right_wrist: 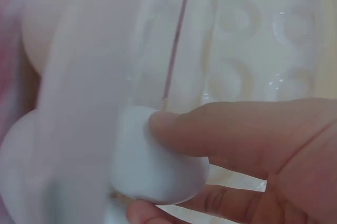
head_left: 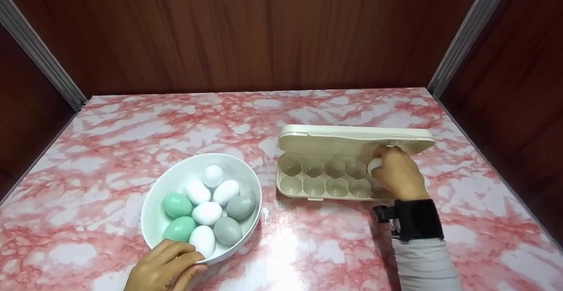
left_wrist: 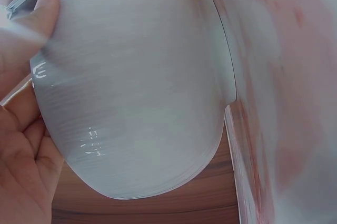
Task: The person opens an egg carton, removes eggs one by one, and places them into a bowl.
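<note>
My left hand pinches the near rim of a white bowl, thumb outside. The left wrist view shows the bowl's smooth outer wall close up. Several eggs lie in the bowl: white eggs, green eggs and grey eggs. Over the right end of a cream egg box, my right hand holds a white egg between thumb and fingers. In the right wrist view the thumb presses on the egg's side. The hand hides the box's right-end cups.
The egg box lid stands raised along its back edge, and the cups left of my hand hold no eggs. Pink-and-white marbled tabletop surrounds both containers. A brown wood-grain panel closes off the back, with dark panels at both sides.
</note>
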A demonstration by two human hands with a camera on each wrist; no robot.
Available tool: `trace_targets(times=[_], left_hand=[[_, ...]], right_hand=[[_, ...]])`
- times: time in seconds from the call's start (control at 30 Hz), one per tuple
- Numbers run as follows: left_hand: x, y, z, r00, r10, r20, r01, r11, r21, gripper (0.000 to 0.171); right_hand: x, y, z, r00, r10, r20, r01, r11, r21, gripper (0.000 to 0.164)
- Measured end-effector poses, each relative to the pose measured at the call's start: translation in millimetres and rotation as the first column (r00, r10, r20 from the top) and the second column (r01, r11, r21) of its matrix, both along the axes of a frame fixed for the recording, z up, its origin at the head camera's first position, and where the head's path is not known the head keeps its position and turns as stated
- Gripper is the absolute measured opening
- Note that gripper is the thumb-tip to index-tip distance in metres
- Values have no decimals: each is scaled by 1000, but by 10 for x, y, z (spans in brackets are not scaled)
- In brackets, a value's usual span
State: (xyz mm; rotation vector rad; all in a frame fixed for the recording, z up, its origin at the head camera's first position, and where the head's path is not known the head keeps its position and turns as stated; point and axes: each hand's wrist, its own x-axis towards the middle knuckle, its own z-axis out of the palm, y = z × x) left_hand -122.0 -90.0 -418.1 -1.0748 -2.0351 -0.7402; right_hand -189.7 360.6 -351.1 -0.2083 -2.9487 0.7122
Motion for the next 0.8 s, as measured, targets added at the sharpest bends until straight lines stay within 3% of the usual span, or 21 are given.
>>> trace_targets(times=[0.37,0.8], left_hand=[[-8,10,4,1000,15,-9,-15,1000,6,34],[-9,0,5,1000,-1,-1,1,1000,13,33]], right_hand=[[59,-198,159,999,21,-34,-19,999,49,30],[87,-745,166,990,80,-113,-86,995,-43,34]])
